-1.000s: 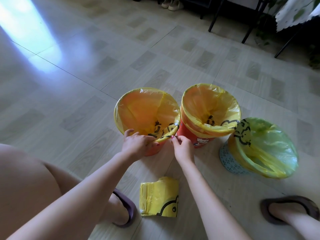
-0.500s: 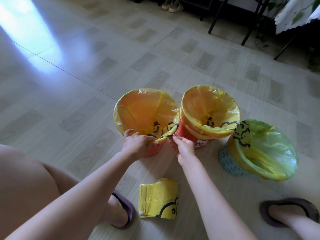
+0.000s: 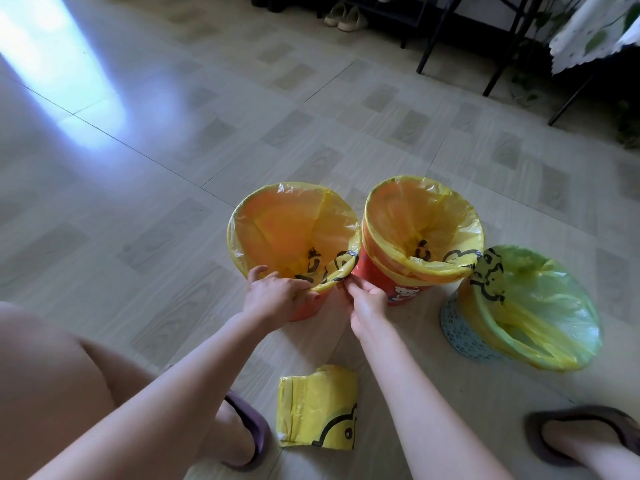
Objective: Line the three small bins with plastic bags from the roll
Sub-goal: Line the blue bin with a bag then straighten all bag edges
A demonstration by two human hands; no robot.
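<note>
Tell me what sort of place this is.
Most likely a room in a home: a tiled floor, a pair of shoes left by the far wall, and a table with a patterned cloth. The small lined bins suit a household too.

The floor was wood-grain tile with a smooth, glossy finish that mirrored the window light. Thin, translucent yellow plastic bags lined the bins, crinkled and faintly shiny, printed with black marks. The two orange bins looked like smooth hard plastic; the blue bin was perforated plastic, matt. The folded roll of bags was the same yellow film, creased. The slippers looked matt and rubbery. A printed cloth hung over dark metal legs.
</note>
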